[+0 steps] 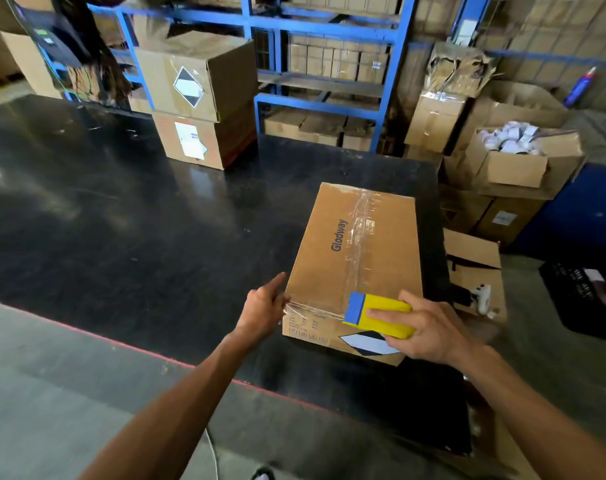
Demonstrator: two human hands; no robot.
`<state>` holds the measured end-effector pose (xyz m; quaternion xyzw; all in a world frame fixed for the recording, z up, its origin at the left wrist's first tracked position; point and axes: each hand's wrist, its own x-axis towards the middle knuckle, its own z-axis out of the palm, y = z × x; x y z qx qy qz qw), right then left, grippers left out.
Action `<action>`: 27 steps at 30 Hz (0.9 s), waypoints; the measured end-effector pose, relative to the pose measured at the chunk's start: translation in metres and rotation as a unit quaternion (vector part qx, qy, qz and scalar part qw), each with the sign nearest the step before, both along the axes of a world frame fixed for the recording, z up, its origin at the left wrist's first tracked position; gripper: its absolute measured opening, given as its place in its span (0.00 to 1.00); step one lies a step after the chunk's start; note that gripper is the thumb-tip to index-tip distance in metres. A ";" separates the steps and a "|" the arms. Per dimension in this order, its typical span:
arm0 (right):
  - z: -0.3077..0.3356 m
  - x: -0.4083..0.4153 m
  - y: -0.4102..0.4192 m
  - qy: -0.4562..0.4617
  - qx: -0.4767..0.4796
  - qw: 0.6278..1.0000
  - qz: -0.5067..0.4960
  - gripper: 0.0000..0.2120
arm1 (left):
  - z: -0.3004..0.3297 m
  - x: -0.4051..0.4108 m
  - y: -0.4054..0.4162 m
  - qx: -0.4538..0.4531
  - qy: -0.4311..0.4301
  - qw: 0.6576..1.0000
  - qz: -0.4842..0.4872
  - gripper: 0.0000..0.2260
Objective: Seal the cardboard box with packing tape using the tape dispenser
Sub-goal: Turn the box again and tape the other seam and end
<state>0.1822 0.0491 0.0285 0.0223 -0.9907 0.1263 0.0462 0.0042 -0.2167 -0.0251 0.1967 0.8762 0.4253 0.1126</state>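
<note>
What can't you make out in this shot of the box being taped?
Head view only:
- Tape roll: hidden inside the yellow tape dispenser and under the right hand.
- Small print on the cardboard box near side: too blurred to read.
- Box's far and right sides: hidden by the box itself.
- Tape end at the near left corner: covered by the left hand.
- White object right of the table: too small to identify.

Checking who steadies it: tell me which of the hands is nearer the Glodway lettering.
Left. The left hand sits at the box's near-left corner, below the Glodway lettering; the right hand grips the tape dispenser farther right.
</note>
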 end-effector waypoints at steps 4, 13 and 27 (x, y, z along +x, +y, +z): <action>-0.007 -0.006 -0.016 -0.008 0.031 0.999 -0.017 0.23 | -0.016 -0.007 -0.004 -0.049 0.025 0.998 0.025 0.11; -0.007 -0.004 -0.022 -0.046 0.076 0.996 -0.021 0.26 | -0.027 -0.019 -0.009 -0.035 0.030 0.998 0.049 0.16; 0.001 -0.010 -0.028 -0.063 0.096 0.993 -0.035 0.24 | -0.039 -0.033 -0.007 -0.020 0.493 0.828 -0.267 0.18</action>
